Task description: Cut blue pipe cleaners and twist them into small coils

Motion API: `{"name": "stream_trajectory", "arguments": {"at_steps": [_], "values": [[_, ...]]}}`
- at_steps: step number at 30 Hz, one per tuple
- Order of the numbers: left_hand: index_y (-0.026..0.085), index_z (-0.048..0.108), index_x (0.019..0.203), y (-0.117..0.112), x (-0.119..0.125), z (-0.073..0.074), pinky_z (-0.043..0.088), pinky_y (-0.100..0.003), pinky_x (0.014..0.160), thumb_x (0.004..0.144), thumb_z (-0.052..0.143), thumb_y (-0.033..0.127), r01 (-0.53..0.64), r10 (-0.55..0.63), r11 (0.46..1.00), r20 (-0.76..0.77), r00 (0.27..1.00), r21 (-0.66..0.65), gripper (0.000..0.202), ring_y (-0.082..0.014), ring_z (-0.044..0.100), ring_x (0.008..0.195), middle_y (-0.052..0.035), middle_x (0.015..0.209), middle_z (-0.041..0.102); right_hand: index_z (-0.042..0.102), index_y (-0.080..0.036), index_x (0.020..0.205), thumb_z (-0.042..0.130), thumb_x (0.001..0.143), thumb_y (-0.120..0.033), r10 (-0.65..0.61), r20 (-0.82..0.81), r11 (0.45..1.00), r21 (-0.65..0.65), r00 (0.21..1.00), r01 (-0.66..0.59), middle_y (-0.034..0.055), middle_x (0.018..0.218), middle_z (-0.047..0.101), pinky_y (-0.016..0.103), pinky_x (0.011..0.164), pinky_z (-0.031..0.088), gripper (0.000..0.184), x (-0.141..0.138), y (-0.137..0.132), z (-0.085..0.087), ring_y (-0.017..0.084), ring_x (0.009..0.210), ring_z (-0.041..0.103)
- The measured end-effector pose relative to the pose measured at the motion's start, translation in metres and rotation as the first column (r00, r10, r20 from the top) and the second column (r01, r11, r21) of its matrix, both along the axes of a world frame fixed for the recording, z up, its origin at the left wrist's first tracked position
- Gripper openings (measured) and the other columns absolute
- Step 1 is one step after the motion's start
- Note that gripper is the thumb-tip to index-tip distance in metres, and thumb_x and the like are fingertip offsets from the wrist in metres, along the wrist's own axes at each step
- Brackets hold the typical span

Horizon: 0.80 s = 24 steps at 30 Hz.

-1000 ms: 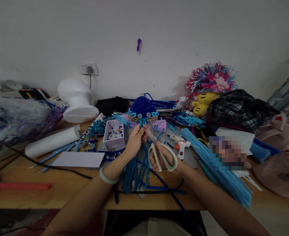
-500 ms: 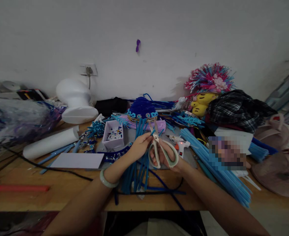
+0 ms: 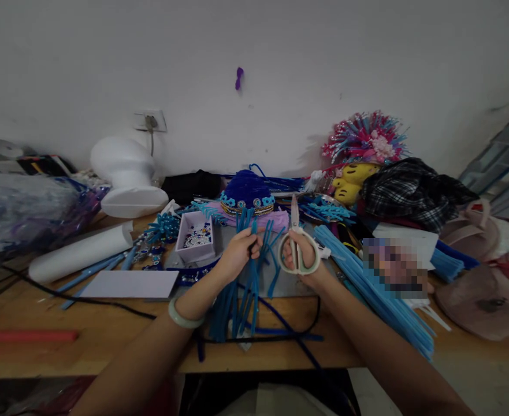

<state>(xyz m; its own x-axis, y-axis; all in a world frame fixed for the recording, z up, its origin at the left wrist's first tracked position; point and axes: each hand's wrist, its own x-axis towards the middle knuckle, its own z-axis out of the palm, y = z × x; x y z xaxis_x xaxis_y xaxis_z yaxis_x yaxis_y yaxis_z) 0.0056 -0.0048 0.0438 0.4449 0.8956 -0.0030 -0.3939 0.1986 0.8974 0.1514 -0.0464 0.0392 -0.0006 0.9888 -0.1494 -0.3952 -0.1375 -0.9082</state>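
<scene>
My right hand [image 3: 308, 267] grips a pair of scissors [image 3: 295, 222] by its pale loop handles, blades together and pointing up, away from the stems. To its left, my left hand [image 3: 237, 257] is closed, pinching a blue pipe cleaner [image 3: 254, 268] that runs up and down past its fingers. Other blue pipe cleaners [image 3: 226, 315] hang in a loose bunch below, spreading toward the table's front. Behind the hands sits a dark blue headdress [image 3: 248, 189] with turquoise flower trim and a beaded gold band.
A lilac box [image 3: 196, 254] of beads stands left of my hands, beside a white card [image 3: 128, 283]. A thick bundle of light blue pipe cleaners [image 3: 375, 294] lies to the right. Black cable [image 3: 119, 312] crosses the table. A white foam head [image 3: 126, 173] stands at back left.
The scissors have moved right, off the blue stem between their blades, and their blades have closed. My left hand has shifted slightly; several cut-looking stems now show between the hands.
</scene>
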Motion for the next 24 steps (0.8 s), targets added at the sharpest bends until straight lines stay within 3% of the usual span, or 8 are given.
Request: {"name": "stream_trajectory", "arguments": {"at_steps": [4, 9, 14, 17, 19, 21, 23, 24], "values": [[0.010, 0.056, 0.085, -0.003, -0.001, 0.006, 0.041, -0.021, 0.049, 0.069, 0.046, 0.002, 0.111, -0.091, 0.976, 0.111, 0.990, -0.188, 0.020, -0.0080, 0.050, 0.051, -0.0028, 0.064, 0.055, 0.044, -0.017, 0.048, 0.056, 0.066, -0.041, -0.199, -0.052, 0.980, 0.015, 0.979, 0.200, -0.0041, 0.038, 0.044, 0.017, 0.029, 0.030, 0.032, 0.011, 0.009, 0.003, 0.005, 0.030, 0.039], [0.012, 0.054, 0.082, -0.009, 0.015, -0.011, 0.045, -0.028, 0.074, 0.071, 0.045, 0.001, 0.098, -0.077, 0.958, 0.085, 0.993, -0.271, 0.018, -0.0125, 0.059, 0.071, -0.0067, 0.079, 0.061, 0.046, -0.016, 0.050, 0.058, 0.065, -0.041, -0.243, 0.023, 0.970, 0.016, 0.970, 0.243, -0.0039, 0.040, 0.046, 0.017, 0.030, 0.034, 0.031, 0.013, 0.010, 0.001, 0.006, 0.032, 0.041], [0.015, 0.056, 0.084, -0.006, 0.022, -0.033, 0.033, -0.031, 0.092, 0.069, 0.054, 0.010, 0.151, -0.149, 0.982, 0.027, 0.988, -0.109, 0.016, -0.0162, 0.053, 0.099, -0.0059, 0.099, 0.061, 0.046, -0.017, 0.055, 0.059, 0.064, -0.043, -0.276, 0.154, 0.961, 0.056, 0.949, 0.270, -0.0056, 0.040, 0.046, 0.018, 0.030, 0.036, 0.030, 0.008, 0.006, 0.001, 0.007, 0.031, 0.044], [0.017, 0.054, 0.100, 0.001, 0.017, -0.036, 0.032, -0.032, 0.093, 0.068, 0.056, 0.019, 0.141, -0.109, 0.983, -0.257, 0.960, 0.113, 0.032, -0.0197, 0.045, 0.109, -0.0071, 0.114, 0.054, 0.045, -0.018, 0.058, 0.058, 0.064, -0.043, -0.288, 0.195, 0.958, 0.063, 0.937, 0.281, -0.0068, 0.039, 0.046, 0.018, 0.029, 0.036, 0.029, 0.008, 0.005, 0.002, 0.007, 0.029, 0.043], [0.017, 0.051, 0.106, 0.005, 0.011, -0.032, 0.034, -0.032, 0.090, 0.070, 0.053, 0.021, 0.130, 0.062, 0.933, -0.505, 0.861, 0.337, 0.037, -0.0201, 0.047, 0.106, -0.0092, 0.118, 0.051, 0.044, -0.018, 0.059, 0.059, 0.064, -0.043, -0.294, 0.197, 0.956, 0.071, 0.935, 0.285, -0.0070, 0.040, 0.047, 0.018, 0.029, 0.036, 0.030, 0.008, 0.005, 0.002, 0.007, 0.029, 0.043], [0.015, 0.052, 0.103, 0.007, 0.005, -0.025, 0.038, -0.032, 0.085, 0.073, 0.046, 0.021, 0.214, 0.279, 0.810, -0.680, 0.678, 0.545, 0.032, -0.0194, 0.052, 0.096, -0.0106, 0.109, 0.054, 0.044, -0.018, 0.059, 0.058, 0.064, -0.044, -0.291, 0.203, 0.957, 0.079, 0.935, 0.280, -0.0069, 0.040, 0.047, 0.018, 0.029, 0.036, 0.030, 0.008, 0.005, 0.001, 0.007, 0.029, 0.043], [0.015, 0.057, 0.091, 0.007, -0.001, -0.019, 0.040, -0.032, 0.079, 0.075, 0.043, 0.025, 0.352, 0.449, 0.702, -0.769, 0.455, 0.618, 0.024, -0.0198, 0.055, 0.086, -0.0098, 0.095, 0.059, 0.044, -0.018, 0.059, 0.058, 0.064, -0.045, -0.276, 0.211, 0.961, 0.077, 0.938, 0.266, -0.0066, 0.040, 0.047, 0.019, 0.029, 0.036, 0.031, 0.008, 0.005, 0.000, 0.008, 0.030, 0.044], [0.016, 0.058, 0.086, 0.006, -0.003, -0.017, 0.041, -0.032, 0.075, 0.074, 0.044, 0.029, 0.421, 0.497, 0.673, -0.793, 0.352, 0.608, 0.022, -0.0205, 0.056, 0.082, -0.0095, 0.089, 0.060, 0.044, -0.018, 0.060, 0.058, 0.064, -0.046, -0.267, 0.212, 0.963, 0.078, 0.940, 0.256, -0.0067, 0.040, 0.046, 0.019, 0.029, 0.037, 0.031, 0.008, 0.004, 0.000, 0.008, 0.030, 0.044]]}}
